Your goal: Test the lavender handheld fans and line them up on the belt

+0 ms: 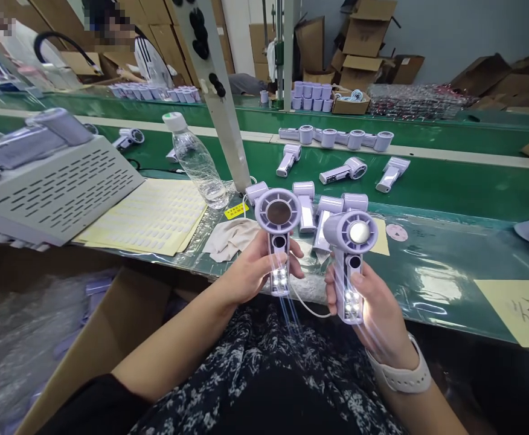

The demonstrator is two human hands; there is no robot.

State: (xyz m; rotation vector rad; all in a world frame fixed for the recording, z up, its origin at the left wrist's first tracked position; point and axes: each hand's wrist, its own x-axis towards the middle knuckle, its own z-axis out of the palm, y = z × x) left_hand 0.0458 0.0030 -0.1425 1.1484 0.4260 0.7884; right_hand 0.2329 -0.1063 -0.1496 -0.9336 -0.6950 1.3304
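My left hand [252, 269] is closed round the handle of a lavender handheld fan [278, 212], held upright, its round head facing me with a dark brownish centre. In my right hand [380, 293] is a second handheld fan [359, 233] of the same kind, its centre shining silver. White lights glow on the lower handle of both, and each thumb rests on the handle front. Just beyond my hands several more fans [307, 211] lie on the bench. Left of them is a crumpled beige cloth [232, 237]. A thin white cable [307, 310] hangs between my hands.
A tilted water bottle [196, 160] leans near a metal post [223, 115]. To the left are label sheets [144, 211] and a slotted metal box [65, 187]. More fans lie along the green bench [464, 181]. Two people stand at far left; cartons [366, 36] are stacked behind.
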